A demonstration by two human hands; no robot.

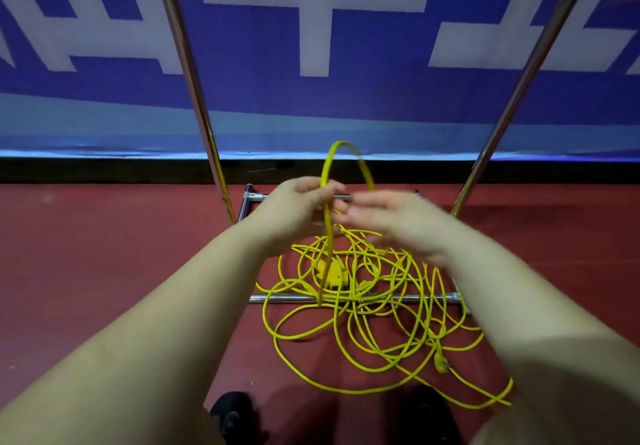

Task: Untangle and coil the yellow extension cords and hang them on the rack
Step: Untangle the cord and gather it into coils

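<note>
A tangle of yellow extension cords (367,309) lies on the red floor across the base of a chrome rack (346,298). My left hand (298,209) grips one strand, which arches up in a loop (346,154) above both hands and hangs down to a yellow socket end (333,273) over the pile. My right hand (394,219) is blurred beside the left, fingers near the loop's other side; whether it holds the cord is unclear. A yellow plug (441,361) lies at the pile's right edge.
Two chrome uprights of the rack, the left one (194,77) and the right one (530,64), rise on either side of my hands. A blue and white banner (311,46) hangs behind. My dark shoes (232,413) stand just short of the cords.
</note>
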